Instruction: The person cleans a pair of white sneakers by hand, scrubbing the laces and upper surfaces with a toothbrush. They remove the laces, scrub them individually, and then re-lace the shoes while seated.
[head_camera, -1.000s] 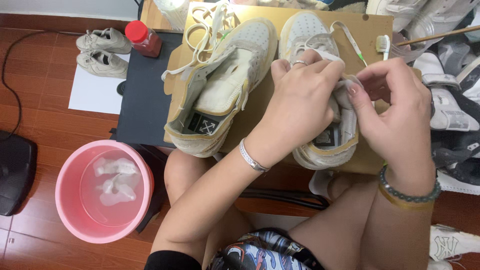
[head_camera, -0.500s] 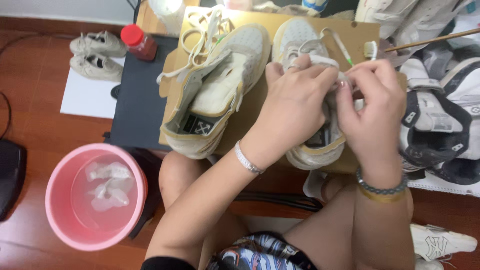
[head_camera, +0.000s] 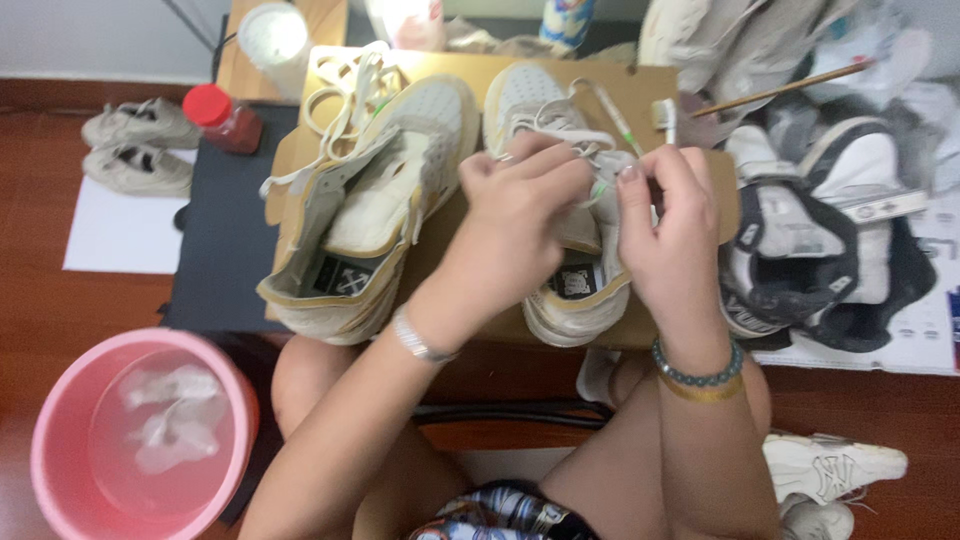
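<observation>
Two cream sneakers lie on a brown cardboard sheet (head_camera: 700, 85). The left sneaker (head_camera: 365, 215) lies opened up, tongue pulled out and loose laces (head_camera: 345, 95) trailing past its toe. Both my hands work over the right sneaker (head_camera: 575, 290). My left hand (head_camera: 520, 215) covers its middle and pinches a white lace (head_camera: 560, 125) near the eyelets. My right hand (head_camera: 665, 225) grips the lace from the other side, fingertips meeting those of the left hand. The shoe's tongue and eyelets are mostly hidden under my fingers.
A pink basin (head_camera: 135, 435) with water and soaking white cloth stands at lower left. A red-capped bottle (head_camera: 225, 118), a small pair of shoes (head_camera: 135, 145), black-and-white sneakers (head_camera: 810, 240), a toothbrush (head_camera: 668, 118), a wooden stick (head_camera: 790, 88) and a white sneaker (head_camera: 830, 468) surround the cardboard.
My hands have kept working the lace on the right sneaker and have drawn closer together. The view shifted slightly left and down.
</observation>
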